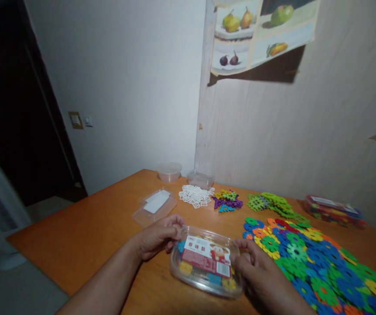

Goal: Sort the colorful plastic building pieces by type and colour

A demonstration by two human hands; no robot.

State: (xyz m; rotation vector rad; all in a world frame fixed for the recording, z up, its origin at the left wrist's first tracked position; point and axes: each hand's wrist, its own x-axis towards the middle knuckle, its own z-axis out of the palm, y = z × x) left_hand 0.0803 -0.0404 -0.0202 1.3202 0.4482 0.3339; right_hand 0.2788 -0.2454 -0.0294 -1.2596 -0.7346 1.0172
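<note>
I see both hands on a clear plastic box (206, 261) with a red label, low in the centre of the frame on the orange table (86, 236). My left hand (158, 236) has its fingers closed on the box's left rim; my right hand (256, 273) clasps its right end. To the right spreads a mass of coloured snowflake pieces (309, 260). Above the box lie a loose clear lid (155, 205), white pieces (195, 195), purple pieces (227, 201) and green pieces (271, 203). A second filled box (334, 210) sits at far right.
</note>
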